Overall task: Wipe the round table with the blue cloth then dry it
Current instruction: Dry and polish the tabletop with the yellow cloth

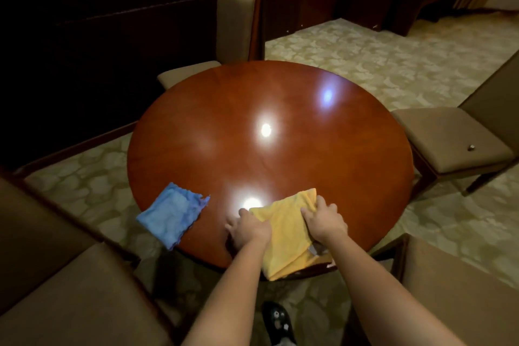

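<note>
Both hands are working the fluffy yellow cloth (283, 230) overhanging the round table (280, 132)'s near edge: left hand (248, 229) pinching its left corner, right hand (323, 219) gripping its far-right fold. The blue cloth (172, 215) is lying crumpled at the near-left edge; glossy wood is stretching open beyond.

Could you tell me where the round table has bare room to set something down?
The far half of the round table is bare. The near edge is crowded: blue cloth at left, yellow cloth under both hands.

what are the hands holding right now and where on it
Both hands are on the yellow cloth: the right hand grips its right edge, the left hand holds its left edge. The blue cloth lies untouched.
</note>
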Demonstrator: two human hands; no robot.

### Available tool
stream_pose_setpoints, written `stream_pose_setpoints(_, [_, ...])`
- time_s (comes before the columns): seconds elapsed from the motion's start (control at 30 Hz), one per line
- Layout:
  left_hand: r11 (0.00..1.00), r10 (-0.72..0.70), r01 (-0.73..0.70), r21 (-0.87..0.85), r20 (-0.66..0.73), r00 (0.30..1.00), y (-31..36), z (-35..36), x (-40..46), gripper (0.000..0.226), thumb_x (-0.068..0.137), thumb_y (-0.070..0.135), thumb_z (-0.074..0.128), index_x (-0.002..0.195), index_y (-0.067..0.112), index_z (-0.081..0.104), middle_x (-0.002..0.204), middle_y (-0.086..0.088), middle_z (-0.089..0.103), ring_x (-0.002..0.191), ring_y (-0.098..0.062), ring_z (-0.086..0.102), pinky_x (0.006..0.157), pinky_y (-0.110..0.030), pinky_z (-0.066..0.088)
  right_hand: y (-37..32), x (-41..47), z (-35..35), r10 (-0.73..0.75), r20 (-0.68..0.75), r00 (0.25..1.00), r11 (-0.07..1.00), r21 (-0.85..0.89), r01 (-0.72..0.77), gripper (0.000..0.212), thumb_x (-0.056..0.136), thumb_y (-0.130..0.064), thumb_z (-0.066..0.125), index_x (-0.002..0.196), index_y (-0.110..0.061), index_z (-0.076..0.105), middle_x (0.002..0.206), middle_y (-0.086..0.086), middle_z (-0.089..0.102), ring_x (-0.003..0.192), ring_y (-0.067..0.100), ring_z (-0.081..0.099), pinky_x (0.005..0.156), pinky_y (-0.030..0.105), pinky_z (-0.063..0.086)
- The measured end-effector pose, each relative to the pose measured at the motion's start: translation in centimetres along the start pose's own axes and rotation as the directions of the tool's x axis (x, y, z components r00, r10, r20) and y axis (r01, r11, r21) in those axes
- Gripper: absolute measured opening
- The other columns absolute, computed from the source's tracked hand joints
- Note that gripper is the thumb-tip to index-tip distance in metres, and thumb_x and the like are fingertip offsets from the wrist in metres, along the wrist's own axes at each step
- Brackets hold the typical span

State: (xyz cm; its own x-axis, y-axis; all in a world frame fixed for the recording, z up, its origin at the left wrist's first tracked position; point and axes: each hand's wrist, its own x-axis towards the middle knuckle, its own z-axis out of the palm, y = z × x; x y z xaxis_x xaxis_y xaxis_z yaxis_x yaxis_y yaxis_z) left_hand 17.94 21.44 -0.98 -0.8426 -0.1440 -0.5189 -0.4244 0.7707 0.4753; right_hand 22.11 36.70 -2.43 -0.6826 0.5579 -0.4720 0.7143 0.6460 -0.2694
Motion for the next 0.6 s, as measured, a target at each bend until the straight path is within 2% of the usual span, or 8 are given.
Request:
stream_pose_setpoints(0.13, [0.99, -0.073, 0.075, -0.119, 0.02, 0.997, -1.3, -0.8, 0.3, 0.044, 0.087, 0.027, 0.062, 0.123, 0.01, 0.042, 0.124, -0.013, 0.057, 0.112, -0.033, 0.058, 0.088, -0.037, 0.051, -2.2, 0.6, 0.9, -0.201, -0.086, 0.976, 0.976, -0.103, 0.192, 0.056, 0.098, -0.052, 0.031, 0.145, -0.022, 0.023, 0.135, 0.012, 0.038, 0.119, 0.032, 0.042, 0.094, 0.043, 0.041])
stream_pose_setpoints(0.33, [0.925, -0.267, 0.226, -0.305, -0.1, 0.958, -5.6, -2.9, 1.4, 0.051, 0.089, 0.028, 0.06, 0.127, 0.003, 0.037, 0.129, -0.02, 0.053, 0.115, -0.038, 0.055, 0.091, -0.041, 0.048, -9.0, 0.5, 3.0, -0.439, -0.04, 0.898, 0.878, -0.23, 0.419, 0.052, 0.098, -0.051, 0.033, 0.142, -0.024, 0.03, 0.132, 0.011, 0.042, 0.117, 0.032, 0.042, 0.091, 0.04, 0.038])
stream_pose_setpoints(0.47, [0.88, -0.395, 0.324, -0.348, -0.158, 0.905, -7.0, -4.9, 2.3, 0.056, 0.09, 0.029, 0.059, 0.132, 0.002, 0.032, 0.133, -0.022, 0.05, 0.119, -0.039, 0.052, 0.092, -0.042, 0.045, -12.6, -0.1, 4.8, -0.523, -0.016, 0.852, 0.83, -0.238, 0.504, 0.051, 0.098, -0.05, 0.034, 0.142, -0.023, 0.031, 0.129, 0.011, 0.043, 0.118, 0.031, 0.041, 0.09, 0.039, 0.037])
stream_pose_setpoints(0.6, [0.869, -0.44, 0.356, -0.343, -0.209, 0.873, -8.2, -6.7, 3.6, 0.051, 0.089, 0.028, 0.059, 0.127, 0.004, 0.036, 0.131, -0.02, 0.052, 0.119, -0.037, 0.053, 0.091, -0.04, 0.045, -15.1, -0.5, 6.2, -0.565, 0.013, 0.825, 0.803, -0.223, 0.553, 0.05, 0.098, -0.05, 0.036, 0.138, -0.02, 0.034, 0.13, 0.011, 0.043, 0.119, 0.031, 0.04, 0.091, 0.04, 0.036])
